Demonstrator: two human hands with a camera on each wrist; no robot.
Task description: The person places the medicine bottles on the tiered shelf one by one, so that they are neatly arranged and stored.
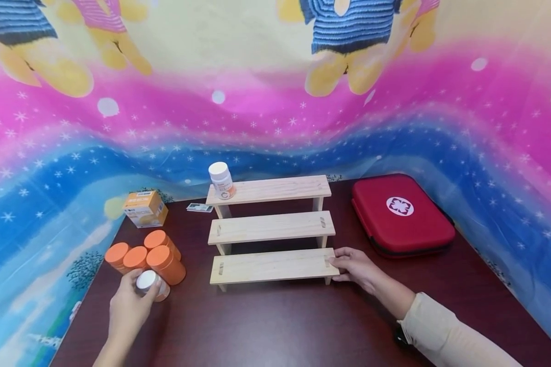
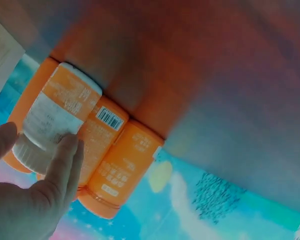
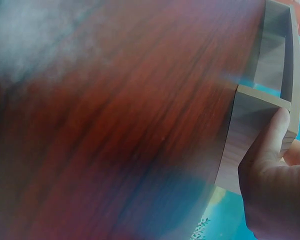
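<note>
At the left of the table, my left hand point(image 1: 129, 307) holds a small white-capped pill bottle point(image 1: 152, 285) between thumb and fingers, near its cap. In the left wrist view, this bottle point(image 2: 62, 107) has an orange and white label and stands against several orange bottles point(image 2: 124, 165). My right hand point(image 1: 355, 268) grips the right end of the lowest step of a three-step wooden rack point(image 1: 275, 266). The right wrist view shows the thumb on the end of the rack point(image 3: 257, 117). Another white pill bottle point(image 1: 222, 181) stands on the left end of the top step.
An orange and white box point(image 1: 145, 209) stands behind the orange bottles. A small flat packet point(image 1: 199, 207) lies left of the rack. To the rack's right is a red first-aid case point(image 1: 399, 216). A printed cloth point(image 1: 257, 112) hangs behind the dark wooden table point(image 1: 266, 326).
</note>
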